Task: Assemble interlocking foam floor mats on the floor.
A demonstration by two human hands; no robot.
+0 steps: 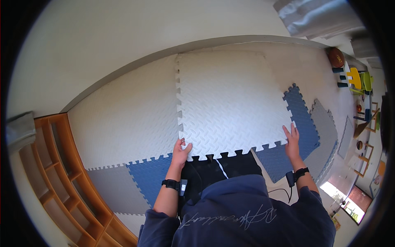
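Note:
A large white foam mat tile (pixel 230 101) with toothed puzzle edges and a raised tread pattern lies in front of me, its near edge over my dark-clothed legs. My left hand (pixel 180 153) grips its near left corner, thumb on top and the other fingers partly hidden at the edge. At the near right corner, my right hand (pixel 291 142) holds the same tile, with fingertips showing on the upper face. Left of it lies another white floor tile (pixel 127 111); whether their teeth interlock cannot be made out.
Blue floor tiles (pixel 150 177) and a grey tile (pixel 109 185) lie at the near left. A loose blue tile (pixel 302 119) and grey tile (pixel 325 123) overlap at right. Wooden shelving (pixel 70 177) borders the left; a brown ball (pixel 335 57) and yellow chair (pixel 354 78) stand far right.

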